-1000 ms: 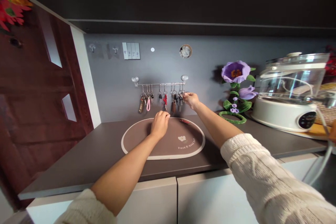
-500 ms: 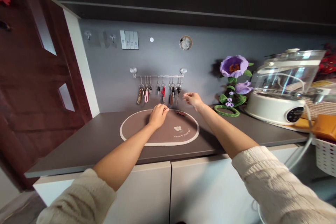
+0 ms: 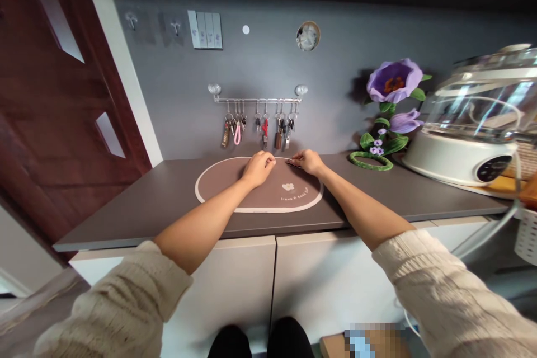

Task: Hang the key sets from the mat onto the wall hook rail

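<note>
My left hand is held over the oval brown mat with its fingers pinched together; whatever they hold, if anything, is too small to make out. At the mat's back right edge, my right hand has its fingertips closed at a small flat dark brown item, mostly covered by the fingers. Behind both hands, keys hang from a clear hook rail on the wall. Among them are a brown "love" tag, a pink strap, a red fob and a brown fob.
Purple artificial flowers stand on the counter at the right, beside a clear-topped white appliance. A wall switch panel and a round wall hole sit above the rail. A dark shelf overhangs.
My right hand has come down from beside the hanging keys to the dark brown item on the mat. The left hand stays over the mat. The view has tilted down.
</note>
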`<state>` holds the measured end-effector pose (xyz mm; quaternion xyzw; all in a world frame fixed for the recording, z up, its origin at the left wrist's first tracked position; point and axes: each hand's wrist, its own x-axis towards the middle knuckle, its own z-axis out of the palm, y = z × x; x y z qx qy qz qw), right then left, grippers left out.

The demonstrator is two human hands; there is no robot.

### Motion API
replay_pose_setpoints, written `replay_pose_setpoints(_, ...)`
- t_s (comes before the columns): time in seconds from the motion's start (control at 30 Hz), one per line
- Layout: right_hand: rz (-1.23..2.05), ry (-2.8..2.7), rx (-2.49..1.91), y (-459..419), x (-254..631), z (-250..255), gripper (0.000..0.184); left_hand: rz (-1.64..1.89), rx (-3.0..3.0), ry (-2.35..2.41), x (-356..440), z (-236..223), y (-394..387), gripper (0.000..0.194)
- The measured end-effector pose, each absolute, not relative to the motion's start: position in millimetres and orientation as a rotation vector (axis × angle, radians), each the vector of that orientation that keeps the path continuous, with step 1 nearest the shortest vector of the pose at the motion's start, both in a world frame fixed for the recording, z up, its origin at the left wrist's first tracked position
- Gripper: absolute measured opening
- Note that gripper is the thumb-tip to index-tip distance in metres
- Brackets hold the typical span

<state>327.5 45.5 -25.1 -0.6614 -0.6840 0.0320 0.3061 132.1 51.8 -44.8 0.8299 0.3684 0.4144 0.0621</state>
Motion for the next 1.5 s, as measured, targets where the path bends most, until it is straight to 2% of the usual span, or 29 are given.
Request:
replay_pose_setpoints(0.27, -0.043, -1.892, -1.811, 56, 326, -34, 0.017, 1.172, 2.513, 1.101, 132, -49, 55, 0.013)
replay_pose_setpoints(0.47, 0.008, -1.857, -1.82, 54, 324, -30, 0.016, 1.149, 2.511, 1.125, 133, -49, 56, 0.015)
replay_pose_setpoints(1.03, 0.077, -1.88, -1.49, 42, 320, -15, 0.016, 1.202, 2.451, 1.143, 133, -48, 54, 0.019)
replay_pose_setpoints(1.5, 0.498, -1.507, -1.096, 57, 334, -8, 0.026, 1.239, 2.428, 1.116, 134, -49, 53, 0.016)
